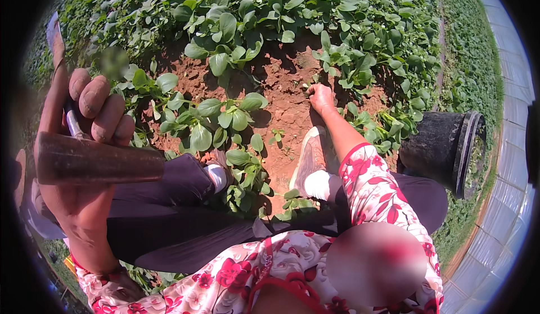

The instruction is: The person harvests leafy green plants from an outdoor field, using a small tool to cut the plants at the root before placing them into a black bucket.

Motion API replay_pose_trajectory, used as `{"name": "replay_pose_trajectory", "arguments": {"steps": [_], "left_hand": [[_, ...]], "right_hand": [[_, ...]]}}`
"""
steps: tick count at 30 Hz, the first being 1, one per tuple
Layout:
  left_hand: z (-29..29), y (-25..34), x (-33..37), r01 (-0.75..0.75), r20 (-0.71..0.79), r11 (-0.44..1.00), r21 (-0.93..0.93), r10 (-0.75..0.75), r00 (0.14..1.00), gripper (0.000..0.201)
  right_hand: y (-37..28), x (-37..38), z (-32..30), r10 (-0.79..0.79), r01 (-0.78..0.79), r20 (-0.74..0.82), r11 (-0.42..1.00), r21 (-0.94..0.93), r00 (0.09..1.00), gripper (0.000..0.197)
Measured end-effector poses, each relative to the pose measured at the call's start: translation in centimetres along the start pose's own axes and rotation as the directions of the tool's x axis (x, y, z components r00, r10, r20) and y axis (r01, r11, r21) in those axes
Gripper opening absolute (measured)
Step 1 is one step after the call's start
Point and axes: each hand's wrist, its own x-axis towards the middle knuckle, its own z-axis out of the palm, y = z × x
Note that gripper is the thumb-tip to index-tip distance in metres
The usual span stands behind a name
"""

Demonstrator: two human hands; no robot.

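Observation:
My left hand (93,109) is raised at the left, its fingers curled round a hand tool with a brown, tapered wooden handle (98,159) and a thin metal shank (73,122). The index finger stretches up beside a pale, bright piece at the far left; the blade's shape cannot be made out. My right hand (322,98) reaches down to the reddish soil (281,89) between leafy green plants (222,117). Its fingertips are pinched together at a small green plant (308,83), partly hidden by the fingers.
A black bucket (433,145) lies tipped on its side at the right, with greenery at its mouth. My brown shoe (309,159) stands on the soil among the plants. Dense leafy crop (382,16) spreads ahead, and pale plastic sheeting (509,162) runs along the right edge.

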Motion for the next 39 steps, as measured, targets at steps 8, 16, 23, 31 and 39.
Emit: {"name": "replay_pose_trajectory", "arguments": {"steps": [8,16,23,31,39], "left_hand": [[1.3,-0.2,0.9,-0.133,-0.055,0.989,0.064,0.136,0.989,0.021],[1.9,-0.7,1.1,-0.152,-0.008,0.987,0.06,0.152,0.988,0.017],[4.8,-3.5,0.1,-0.057,-0.039,0.998,-0.012,0.057,0.998,0.022],[3.3,-3.3,-1.0,-0.018,0.036,1.0,-0.014,0.018,0.999,0.022],[0.4,0.0,-3.3,-0.028,0.109,0.999,0.029,0.025,0.994,0.02]], "right_hand": [[1.7,2.1,-29.1,0.121,-0.302,0.372,0.823,0.481,0.92,0.016],[6.8,-18.3,-54.2,-0.242,-0.082,-0.945,0.961,-0.265,0.221,0.02],[21.7,-23.4,-52.0,0.461,-0.592,-0.767,0.795,0.134,0.446,0.02],[3.6,-2.0,-38.1,-0.095,0.085,0.024,0.961,0.262,0.995,0.019],[-5.7,5.8,-14.7,-0.216,0.329,0.567,0.939,-0.104,0.795,0.026]]}}
